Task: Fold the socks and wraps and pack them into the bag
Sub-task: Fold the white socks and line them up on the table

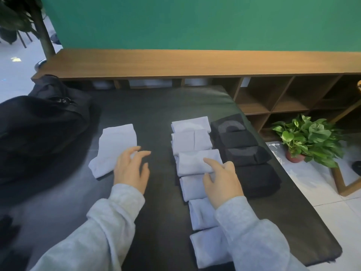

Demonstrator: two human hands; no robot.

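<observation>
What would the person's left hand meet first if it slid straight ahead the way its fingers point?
Probably the loose white sock: the left hand points up-table with its fingers at that sock's near right edge. Whether they touch is unclear.

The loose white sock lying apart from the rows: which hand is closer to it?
Left. The left hand rests at the loose white sock's right edge, fingertips touching it. The right hand is off to its right, on the white row.

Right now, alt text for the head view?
A person's right hand pinches a folded white sock in a row beside folded black socks. The left hand hovers open by a loose white sock; black bag at left.
</observation>
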